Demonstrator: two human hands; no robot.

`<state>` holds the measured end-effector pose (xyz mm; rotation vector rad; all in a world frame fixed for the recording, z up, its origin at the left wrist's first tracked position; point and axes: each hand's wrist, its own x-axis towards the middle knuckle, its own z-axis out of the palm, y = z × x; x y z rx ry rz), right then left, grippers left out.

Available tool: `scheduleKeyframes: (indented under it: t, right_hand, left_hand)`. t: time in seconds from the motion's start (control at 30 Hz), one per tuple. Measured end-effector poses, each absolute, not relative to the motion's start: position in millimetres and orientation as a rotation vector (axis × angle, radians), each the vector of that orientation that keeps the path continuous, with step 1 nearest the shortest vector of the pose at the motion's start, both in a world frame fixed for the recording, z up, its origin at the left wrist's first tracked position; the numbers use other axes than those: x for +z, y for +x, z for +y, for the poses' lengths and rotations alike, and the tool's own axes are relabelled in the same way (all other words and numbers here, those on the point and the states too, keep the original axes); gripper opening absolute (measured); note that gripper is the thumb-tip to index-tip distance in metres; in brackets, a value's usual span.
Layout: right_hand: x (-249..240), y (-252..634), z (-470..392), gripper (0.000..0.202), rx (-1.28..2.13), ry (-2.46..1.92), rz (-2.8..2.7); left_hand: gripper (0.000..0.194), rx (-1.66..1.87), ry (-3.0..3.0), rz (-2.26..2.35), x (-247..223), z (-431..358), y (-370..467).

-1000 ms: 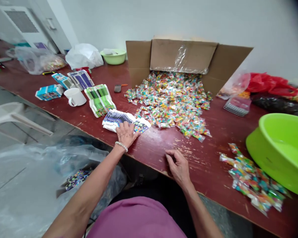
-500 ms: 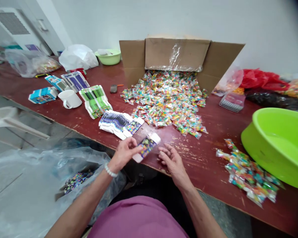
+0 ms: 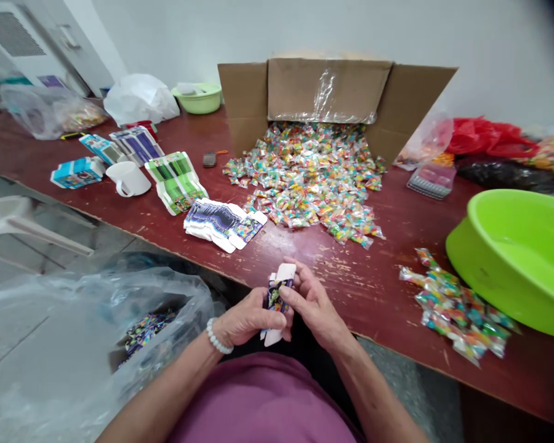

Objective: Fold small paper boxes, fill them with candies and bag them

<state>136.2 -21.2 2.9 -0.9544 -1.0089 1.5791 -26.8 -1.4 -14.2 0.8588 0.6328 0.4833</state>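
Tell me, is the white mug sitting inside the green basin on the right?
No, the white mug stands on the table at the left among flat printed cartons, far from the green basin.

— How much of the small printed carton (image 3: 279,295) shows?

— Only its top flap and a strip of print; the left hand (image 3: 247,320) and right hand (image 3: 311,304) cover the rest, and the print is too small to read.

— And the green basin (image 3: 517,258)?

— Cut off by the right edge. The plastic bag (image 3: 120,320) beside the table blurs the packets inside.
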Motion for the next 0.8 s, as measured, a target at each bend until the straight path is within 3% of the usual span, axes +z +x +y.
scheduleKeyframes:
  t: [0.27, 0.4, 0.53, 0.67, 0.8]
  right_hand:
    - [8, 130, -29, 0.042, 1.558, -0.975, -1.108]
    - [10, 135, -32, 0.049, 0.964, -1.187, -1.247]
    - [20, 145, -33, 0.027, 0.541, -1.246, -1.638]
    - [32, 153, -30, 0.020, 0.587, -1.151, -1.837]
    - [38, 161, -27, 0.011, 0.843, -1.087, -1.837]
  left_hand:
    - [0.042, 0.475, 0.964, 0.716, -2, -1, -28]
    - [0.051, 0.486, 1.031, 0.693, 7, -2, -29]
    - [0.050, 0.393, 1.150, 0.702, 12, -1, -31]
    - [0.039, 0.363, 1.246, 0.731, 19, 1, -32]
    - [0.030, 0.345, 1.270, 0.731, 26, 3, -32]
